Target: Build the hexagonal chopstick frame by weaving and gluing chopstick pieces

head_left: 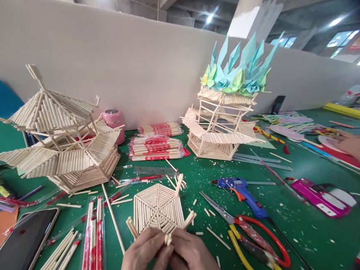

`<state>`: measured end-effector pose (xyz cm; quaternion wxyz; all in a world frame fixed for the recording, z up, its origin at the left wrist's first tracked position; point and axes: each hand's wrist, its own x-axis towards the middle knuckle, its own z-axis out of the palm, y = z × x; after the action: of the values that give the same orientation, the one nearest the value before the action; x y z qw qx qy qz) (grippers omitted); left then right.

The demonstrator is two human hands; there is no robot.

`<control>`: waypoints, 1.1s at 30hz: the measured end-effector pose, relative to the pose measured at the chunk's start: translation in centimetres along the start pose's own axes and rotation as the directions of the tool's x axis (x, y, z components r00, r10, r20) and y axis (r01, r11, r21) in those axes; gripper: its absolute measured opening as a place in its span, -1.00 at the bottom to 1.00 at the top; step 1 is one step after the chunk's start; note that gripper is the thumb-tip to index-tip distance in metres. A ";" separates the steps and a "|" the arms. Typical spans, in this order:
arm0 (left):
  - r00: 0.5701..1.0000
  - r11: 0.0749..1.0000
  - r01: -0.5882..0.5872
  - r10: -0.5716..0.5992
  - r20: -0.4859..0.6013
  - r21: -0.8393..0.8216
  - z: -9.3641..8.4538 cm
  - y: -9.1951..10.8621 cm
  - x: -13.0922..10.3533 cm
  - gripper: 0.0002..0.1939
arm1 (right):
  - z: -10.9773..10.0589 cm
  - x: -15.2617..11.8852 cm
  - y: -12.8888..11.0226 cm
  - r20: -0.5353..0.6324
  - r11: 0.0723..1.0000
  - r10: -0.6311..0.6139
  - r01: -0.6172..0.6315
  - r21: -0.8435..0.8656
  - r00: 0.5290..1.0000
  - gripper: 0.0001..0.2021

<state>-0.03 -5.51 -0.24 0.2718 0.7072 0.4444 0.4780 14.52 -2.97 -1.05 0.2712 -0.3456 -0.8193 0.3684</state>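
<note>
At the near edge of a hexagonal panel of wooden sticks (157,203), my left hand (144,256) and my right hand (191,254) meet with fingers pinched. Between their fingertips show the ends of short wooden sticks (168,239), mostly hidden by my fingers. Both hands seem closed on this same piece. The panel lies flat on the green table, with stick stubs jutting up from several of its corners. Just right of my hands lie scissors with red handles (263,236), pliers with yellow handles (242,255) and a blue glue gun (240,192).
A stick pavilion (58,140) stands left; another stick structure (219,123) with teal paper leaves stands right. Chopstick packs (156,147), a phone (23,247), loose sticks (49,261) and a pink power strip (320,196) surround my hands. Another person's hand (355,146) is at far right.
</note>
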 end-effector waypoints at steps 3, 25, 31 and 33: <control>1.000 1.000 0.000 0.000 0.008 0.019 -0.1 0.0 -0.1 -0.82 | -0.2 0.1 -0.2 0.001 1.000 -0.012 0.011 0.015 1.000 -0.82; 0.999 0.999 -0.005 0.003 0.048 0.044 -0.2 -0.5 0.0 -0.83 | -0.3 0.4 -0.3 -0.011 0.999 -0.034 0.034 0.004 0.999 -0.81; 0.999 0.999 -0.015 0.013 0.051 0.038 -0.1 -0.4 0.0 -0.83 | -0.1 0.4 -0.2 -0.005 1.000 -0.026 0.026 0.011 1.000 -0.80; 0.998 0.999 -0.014 0.012 0.056 0.037 -0.1 -0.5 0.0 -0.83 | -0.2 0.4 -0.2 0.002 1.000 -0.017 0.017 0.010 1.000 -0.80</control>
<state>-0.30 -5.29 -0.62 0.2674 0.7281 0.4410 0.4515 14.30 -2.73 -0.68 0.2750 -0.3370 -0.8207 0.3705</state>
